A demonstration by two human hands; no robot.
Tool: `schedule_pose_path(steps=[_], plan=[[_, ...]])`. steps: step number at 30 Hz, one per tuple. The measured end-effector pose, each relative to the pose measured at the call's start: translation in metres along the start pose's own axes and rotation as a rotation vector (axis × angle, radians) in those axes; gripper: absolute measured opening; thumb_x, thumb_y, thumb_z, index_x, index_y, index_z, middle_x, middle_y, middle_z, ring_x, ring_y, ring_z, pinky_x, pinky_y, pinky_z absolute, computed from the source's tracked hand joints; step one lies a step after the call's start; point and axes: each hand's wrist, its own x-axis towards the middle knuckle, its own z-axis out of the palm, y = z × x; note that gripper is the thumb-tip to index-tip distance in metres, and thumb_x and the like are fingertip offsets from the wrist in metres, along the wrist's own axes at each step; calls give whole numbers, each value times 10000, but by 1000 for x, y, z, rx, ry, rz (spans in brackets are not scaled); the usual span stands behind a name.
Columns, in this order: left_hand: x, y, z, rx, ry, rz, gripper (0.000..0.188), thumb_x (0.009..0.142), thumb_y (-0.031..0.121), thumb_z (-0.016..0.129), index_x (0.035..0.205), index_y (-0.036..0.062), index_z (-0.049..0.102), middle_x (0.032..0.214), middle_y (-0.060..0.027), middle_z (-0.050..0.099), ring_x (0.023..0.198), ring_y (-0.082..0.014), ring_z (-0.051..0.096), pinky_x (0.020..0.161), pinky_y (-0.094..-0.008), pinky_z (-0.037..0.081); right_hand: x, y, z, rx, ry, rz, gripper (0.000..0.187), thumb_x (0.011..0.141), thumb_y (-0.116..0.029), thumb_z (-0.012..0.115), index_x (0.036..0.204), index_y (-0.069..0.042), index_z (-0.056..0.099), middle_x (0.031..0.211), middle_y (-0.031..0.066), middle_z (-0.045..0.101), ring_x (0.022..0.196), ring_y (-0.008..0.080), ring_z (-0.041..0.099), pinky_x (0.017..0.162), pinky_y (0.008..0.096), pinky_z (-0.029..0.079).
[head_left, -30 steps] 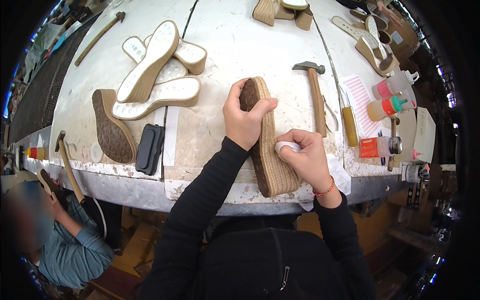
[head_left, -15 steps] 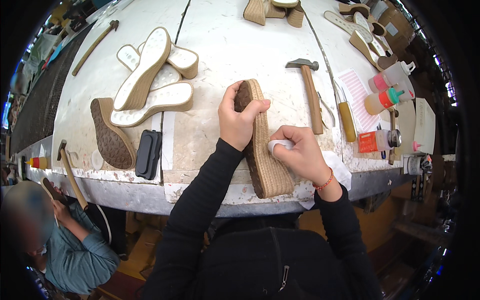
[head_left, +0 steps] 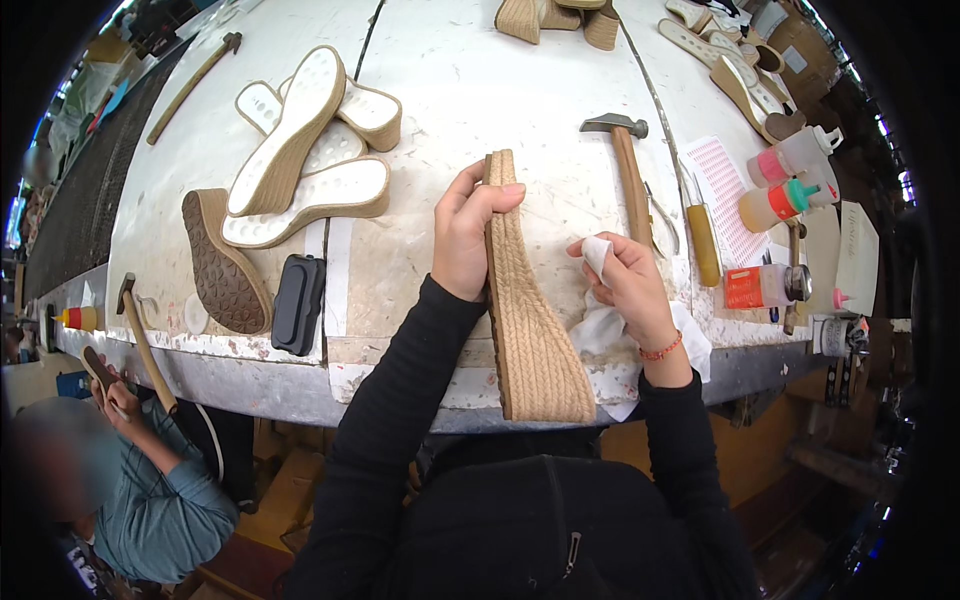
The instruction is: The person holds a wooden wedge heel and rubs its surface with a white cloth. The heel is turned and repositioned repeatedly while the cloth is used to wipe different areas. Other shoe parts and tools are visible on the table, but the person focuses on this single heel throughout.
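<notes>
My left hand grips the narrow toe end of a wedge shoe sole, its braided rope side turned up toward me and its thick heel end at the table's front edge. Only a thin strip of the brown bottom shows along its left side. To the right of the sole, and apart from it, my right hand pinches a white cloth. More white cloth hangs below that hand and lies on the table by the wrist.
At the left lie several wedge soles, one brown bottom and a black case. A hammer, a yellow-handled tool and several bottles are on the right. A co-worker sits at the lower left, holding a sole.
The wedge sole has turned so its rope side faces me more fully and the brown bottom is mostly hidden. My right hand has drawn off the sole, up and right, with the cloth.
</notes>
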Motion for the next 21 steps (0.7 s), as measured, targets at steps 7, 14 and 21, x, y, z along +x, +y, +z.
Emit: schedule_pose_path(steps=[7, 14, 21], plan=[[-1, 0, 0, 61, 53, 25, 503, 775, 211, 559, 1199, -41, 461, 969, -125, 579, 707, -110, 519, 572, -229, 459, -22, -16, 28, 18, -187, -94, 139, 899, -116, 601, 965, 2, 631, 751, -50, 559, 596, -4, 428, 522, 155, 331], [-2, -2, 6, 99, 96, 189, 535, 728, 113, 656, 1181, -109, 478, 919, -94, 586, 808, -121, 549, 727, -239, 460, -16, -10, 32, -141, -201, -186, 117, 874, -74, 606, 933, 24, 628, 809, -14, 616, 703, 15, 526, 618, 182, 429], [-3, -4, 8, 76, 69, 155, 554, 730, 120, 658, 1197, -112, 469, 929, -100, 584, 811, -123, 548, 726, -236, 459, -16, -4, 26, 90, -229, -110, 117, 852, -64, 625, 927, 23, 650, 803, 7, 647, 718, 22, 568, 616, 178, 444]])
